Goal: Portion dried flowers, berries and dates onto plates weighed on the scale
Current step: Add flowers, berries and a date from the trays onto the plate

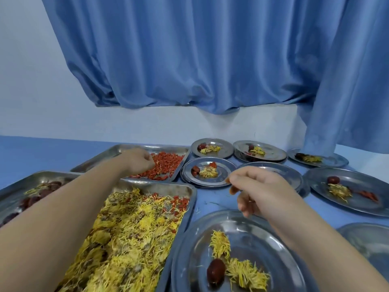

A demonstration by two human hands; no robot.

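Left of the flower tray (189, 189), touching its rim, a steel tray (12, 186) holds dark red dates (31, 202) with a few yellow petals strewn among them. The flower tray itself is heaped with yellow dried flowers (130, 234), and some stray red berries lie along its far right side. The left forearm crosses over the flower tray, and the left hand (136, 161) is beyond the tray's far edge, over the berry tray (117, 149). Its fingers are curled and bunched downward at the heap of berries (168, 163); whether any berries are caught between them cannot be told. Just right of the flower tray's near corner sits a round steel plate (252, 232) carrying two flower heads (220, 242) and one date (215, 270) beside them. The right hand (256, 190) hangs above this plate's far rim, right of the flower tray's far corner. Its fingers are curled, and thumb and forefinger pinch a few orange-red berries. Farther right of the flower tray and beyond it, more steel plates (223, 165) stand close together on the blue table (42, 152). Most of them hold a flower, a date and some berries. One plate (368, 239) at the right edge is only partly in view. Behind everything a blue curtain (189, 60) hangs against a pale wall.
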